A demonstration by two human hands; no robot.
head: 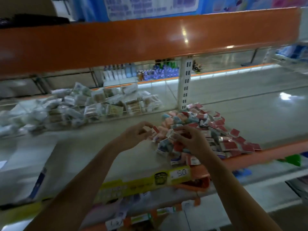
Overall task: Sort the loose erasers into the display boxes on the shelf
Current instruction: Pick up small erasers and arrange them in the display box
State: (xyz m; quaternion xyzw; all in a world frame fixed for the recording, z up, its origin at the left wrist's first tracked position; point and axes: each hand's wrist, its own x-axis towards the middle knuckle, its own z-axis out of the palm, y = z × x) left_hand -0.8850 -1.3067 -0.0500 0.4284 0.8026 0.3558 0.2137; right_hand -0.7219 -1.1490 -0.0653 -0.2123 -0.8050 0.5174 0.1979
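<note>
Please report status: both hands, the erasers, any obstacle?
Left hand holds a small eraser pack. Right hand pinches another over the eraser pile. No display box clearly visible; picture blurred.

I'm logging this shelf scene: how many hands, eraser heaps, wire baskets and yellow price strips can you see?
Hands: 2, left hand and right hand, each holding erasers
Eraser heap: 1
Wire basket: 1
Yellow price strip: 1
Total: 5
</note>
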